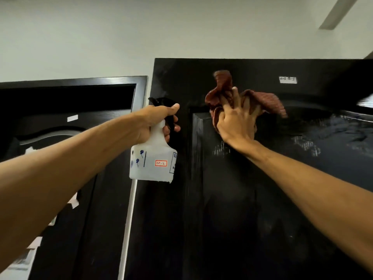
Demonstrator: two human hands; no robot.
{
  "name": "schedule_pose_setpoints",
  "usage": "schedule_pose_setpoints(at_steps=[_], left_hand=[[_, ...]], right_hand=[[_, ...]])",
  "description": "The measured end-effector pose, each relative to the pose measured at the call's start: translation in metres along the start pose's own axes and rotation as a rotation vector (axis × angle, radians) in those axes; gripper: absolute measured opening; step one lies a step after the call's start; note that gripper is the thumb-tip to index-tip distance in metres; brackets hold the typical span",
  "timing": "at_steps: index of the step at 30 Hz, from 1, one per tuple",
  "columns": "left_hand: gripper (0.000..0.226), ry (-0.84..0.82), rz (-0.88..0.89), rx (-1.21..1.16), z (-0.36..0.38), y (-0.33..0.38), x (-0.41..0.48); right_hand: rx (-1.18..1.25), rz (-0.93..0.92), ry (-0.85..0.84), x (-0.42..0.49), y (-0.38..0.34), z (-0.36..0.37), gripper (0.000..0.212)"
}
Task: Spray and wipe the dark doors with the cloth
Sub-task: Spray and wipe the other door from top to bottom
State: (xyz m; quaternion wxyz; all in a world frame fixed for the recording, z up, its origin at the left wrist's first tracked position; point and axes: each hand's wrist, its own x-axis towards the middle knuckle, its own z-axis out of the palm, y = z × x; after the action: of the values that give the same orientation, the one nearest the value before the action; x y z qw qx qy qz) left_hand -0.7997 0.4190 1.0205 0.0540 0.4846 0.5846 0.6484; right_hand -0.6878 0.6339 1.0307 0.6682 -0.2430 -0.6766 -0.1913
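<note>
Up against the glossy black door (272,178), the right hand (236,124) presses a bunched maroon cloth (262,100) to the upper panel, fingers spread over the cloth and hooked into its folds. Left hand (155,122) grips the neck of a white spray bottle (153,162), thumb on top, just beside the door's edge. Second dark door (66,122) sits to the left, pale wall (101,37) and ceiling above, small white label (288,79) near the top.

I see glossy black doors (262,178), wet-streaked right of the ribbed maroon cloth (262,100); left of the cloth, a translucent white plastic spray bottle (153,160) with paper labels.
</note>
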Motion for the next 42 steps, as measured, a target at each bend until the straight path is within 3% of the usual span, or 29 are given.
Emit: schedule_pose_setpoints(at_steps=[4,9,14,19,25,30,34,38,40,42], left_hand=[[0.035,0.025,-0.004,-0.015,-0.027,-0.008,-0.001],[0.037,0.102,0.039,-0.011,-0.051,0.001,0.004],[0.038,0.1,0.075,0.0,-0.067,0.001,0.013],[0.039,0.124,0.094,0.017,-0.087,0.012,0.028],[0.041,0.135,0.12,0.04,-0.111,0.031,0.049],[0.04,0.177,0.136,0.034,-0.125,0.06,0.053],[0.038,0.206,0.179,0.012,-0.129,0.07,0.041],[0.039,0.17,0.093,-0.032,-0.126,0.056,0.019],[0.039,0.184,0.088,-0.003,-0.121,0.05,0.01],[0.038,0.195,0.096,0.022,-0.113,0.044,0.002]], right_hand=[[-0.058,-0.415,-0.108,-0.023,-0.036,0.014,0.049],[0.066,-0.134,-0.063,0.025,-0.065,0.01,0.049],[0.047,-0.529,-0.146,0.009,-0.106,0.02,0.054],[0.095,-0.26,-0.171,0.094,-0.149,0.023,0.057],[0.096,-0.435,-0.209,0.092,-0.162,0.036,0.066],[0.125,-0.229,-0.199,0.17,-0.184,0.013,0.055],[0.074,-0.385,-0.177,0.122,-0.193,0.024,0.055],[0.152,-0.588,-0.193,0.028,-0.184,0.042,0.056],[0.193,-0.546,-0.248,0.037,-0.182,0.034,0.057],[0.26,-0.376,-0.282,0.048,-0.176,0.028,0.062]])
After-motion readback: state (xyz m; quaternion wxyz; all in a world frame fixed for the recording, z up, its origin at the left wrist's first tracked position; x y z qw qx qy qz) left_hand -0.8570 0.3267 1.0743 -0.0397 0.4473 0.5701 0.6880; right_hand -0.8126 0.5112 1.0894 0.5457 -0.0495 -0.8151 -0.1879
